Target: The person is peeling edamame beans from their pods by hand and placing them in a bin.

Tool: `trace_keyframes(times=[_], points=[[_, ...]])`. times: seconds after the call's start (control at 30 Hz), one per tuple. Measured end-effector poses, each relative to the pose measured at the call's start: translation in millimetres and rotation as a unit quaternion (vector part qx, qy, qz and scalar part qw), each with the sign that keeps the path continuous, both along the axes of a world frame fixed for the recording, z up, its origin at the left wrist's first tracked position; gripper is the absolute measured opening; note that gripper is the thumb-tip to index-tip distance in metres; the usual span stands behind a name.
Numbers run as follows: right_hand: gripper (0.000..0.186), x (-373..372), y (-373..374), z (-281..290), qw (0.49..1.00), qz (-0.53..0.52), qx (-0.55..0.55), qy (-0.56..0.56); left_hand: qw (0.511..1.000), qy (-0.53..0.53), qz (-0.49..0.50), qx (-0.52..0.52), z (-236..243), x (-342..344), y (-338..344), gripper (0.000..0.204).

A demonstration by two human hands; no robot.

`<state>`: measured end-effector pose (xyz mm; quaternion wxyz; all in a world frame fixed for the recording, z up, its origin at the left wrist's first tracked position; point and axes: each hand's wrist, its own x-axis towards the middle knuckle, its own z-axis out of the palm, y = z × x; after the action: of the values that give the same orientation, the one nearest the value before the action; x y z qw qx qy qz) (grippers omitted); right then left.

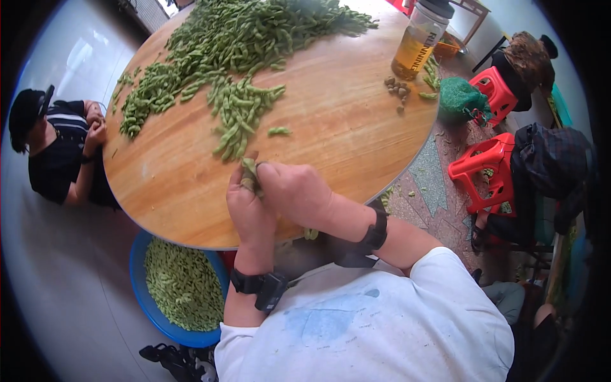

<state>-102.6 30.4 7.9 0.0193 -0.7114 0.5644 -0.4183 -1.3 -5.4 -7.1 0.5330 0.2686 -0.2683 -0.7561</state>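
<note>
My two hands meet over the near part of a round wooden table (344, 121), pinching one green bean pod (249, 168) between them. My left hand (245, 207) is closed round the pod from below. My right hand (299, 191) is closed at the pod's right side, its thumb and fingertips against it. Just beyond my fingers lies a small heap of green pods (242, 105), with a stray pod (279, 130) to its right. A much larger pile of pods (242, 35) covers the far side of the tabletop.
Below the table's near left edge stands a blue basin (135, 286) filled with pale green beans. A bottle of amber liquid (417, 48) and several small brown lumps (398, 87) are at the far right. Beyond are a green mesh bag (459, 100), red stools (487, 165) and other people (63, 146).
</note>
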Motion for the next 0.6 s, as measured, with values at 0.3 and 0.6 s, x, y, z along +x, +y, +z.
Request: trace_keyframes(times=[0.3,0.6], points=[[0.015,-12,-3,4,0.976,0.027,0.089,-0.195,0.996,0.073,-0.001,0.047,2,4,-2,0.025],[0.014,-5,-8,0,0.971,0.008,0.104,-0.215,0.998,0.061,-0.018,0.005,-6,10,2,0.024]])
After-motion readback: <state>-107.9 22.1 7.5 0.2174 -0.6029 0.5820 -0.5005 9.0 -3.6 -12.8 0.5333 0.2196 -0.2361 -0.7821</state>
